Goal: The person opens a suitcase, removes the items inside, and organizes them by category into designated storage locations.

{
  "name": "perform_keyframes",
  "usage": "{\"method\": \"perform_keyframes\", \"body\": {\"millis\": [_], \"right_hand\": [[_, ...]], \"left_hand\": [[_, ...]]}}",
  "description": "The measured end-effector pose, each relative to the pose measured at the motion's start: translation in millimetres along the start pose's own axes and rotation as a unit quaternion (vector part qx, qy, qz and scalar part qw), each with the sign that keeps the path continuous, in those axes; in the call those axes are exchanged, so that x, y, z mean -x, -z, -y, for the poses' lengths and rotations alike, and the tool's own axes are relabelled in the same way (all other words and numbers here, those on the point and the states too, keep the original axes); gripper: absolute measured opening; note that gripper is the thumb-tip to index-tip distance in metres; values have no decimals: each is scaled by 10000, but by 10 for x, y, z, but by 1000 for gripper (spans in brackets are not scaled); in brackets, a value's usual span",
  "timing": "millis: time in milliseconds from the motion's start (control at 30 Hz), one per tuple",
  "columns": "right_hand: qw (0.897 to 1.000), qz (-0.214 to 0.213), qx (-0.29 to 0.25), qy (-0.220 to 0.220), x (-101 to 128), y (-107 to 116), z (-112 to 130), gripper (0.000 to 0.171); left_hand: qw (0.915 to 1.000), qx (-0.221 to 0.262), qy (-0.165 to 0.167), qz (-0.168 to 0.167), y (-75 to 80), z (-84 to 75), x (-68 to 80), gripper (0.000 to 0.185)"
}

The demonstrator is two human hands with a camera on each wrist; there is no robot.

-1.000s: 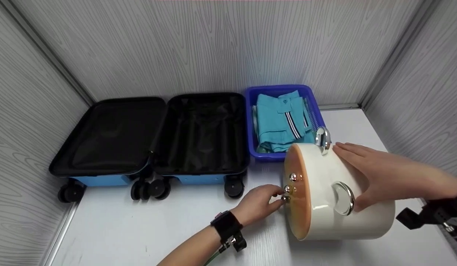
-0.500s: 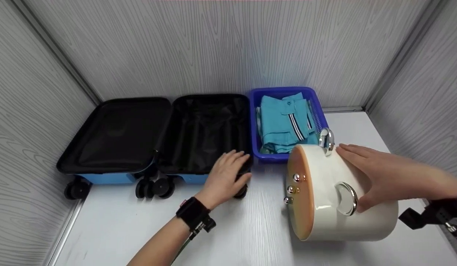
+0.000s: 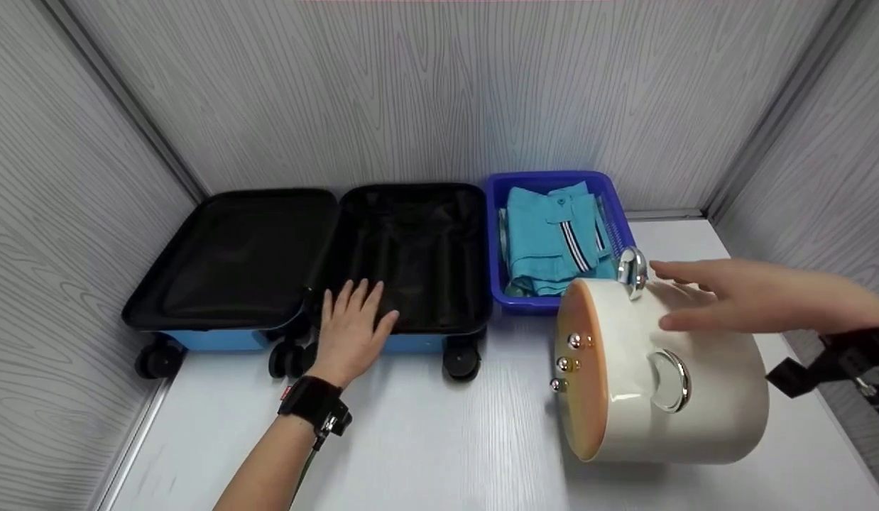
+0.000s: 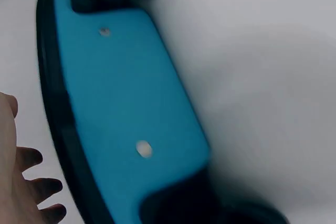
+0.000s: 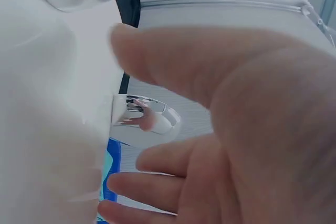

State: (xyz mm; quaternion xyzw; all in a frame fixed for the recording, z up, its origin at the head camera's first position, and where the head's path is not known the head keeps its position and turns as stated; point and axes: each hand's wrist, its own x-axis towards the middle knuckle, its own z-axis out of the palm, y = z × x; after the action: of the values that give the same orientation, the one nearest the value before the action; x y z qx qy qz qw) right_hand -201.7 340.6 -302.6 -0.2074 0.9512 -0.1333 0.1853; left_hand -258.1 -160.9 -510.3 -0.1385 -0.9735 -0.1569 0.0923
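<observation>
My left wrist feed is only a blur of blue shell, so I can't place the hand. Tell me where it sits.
Observer: The left hand lies flat, fingers spread, on the near rim of the right half of the suitcase.
Operator: Report whether that suitcase is open.
Observer: It lies wide open, and nothing shows in either black-lined half.
Operator: Now give me the other hand.
Observer: The right hand is open above the white case, with its fingers by the top chrome ring. I cannot tell whether they touch it.
</observation>
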Motion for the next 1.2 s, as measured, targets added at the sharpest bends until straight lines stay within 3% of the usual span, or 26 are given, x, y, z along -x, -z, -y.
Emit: {"method": "perform_keyframes", "body": {"millis": [233, 500, 833, 1200], "right_hand": [[9991, -319, -15, -276, -330, 180, 109, 85], [9984, -306, 215, -415, -580, 187, 193, 70], [9981, -453, 381, -186, -563, 206, 144, 50], [9980, -187, 575, -187, -414, 282, -17, 43]], "left_hand": [[9997, 63, 218, -99, -45, 246, -37, 67], [9991, 1, 369, 210, -123, 310, -18, 62], [9989, -152, 376, 240, -130, 295, -41, 57], [9996, 4, 290, 3, -132, 301, -3, 54]]}}
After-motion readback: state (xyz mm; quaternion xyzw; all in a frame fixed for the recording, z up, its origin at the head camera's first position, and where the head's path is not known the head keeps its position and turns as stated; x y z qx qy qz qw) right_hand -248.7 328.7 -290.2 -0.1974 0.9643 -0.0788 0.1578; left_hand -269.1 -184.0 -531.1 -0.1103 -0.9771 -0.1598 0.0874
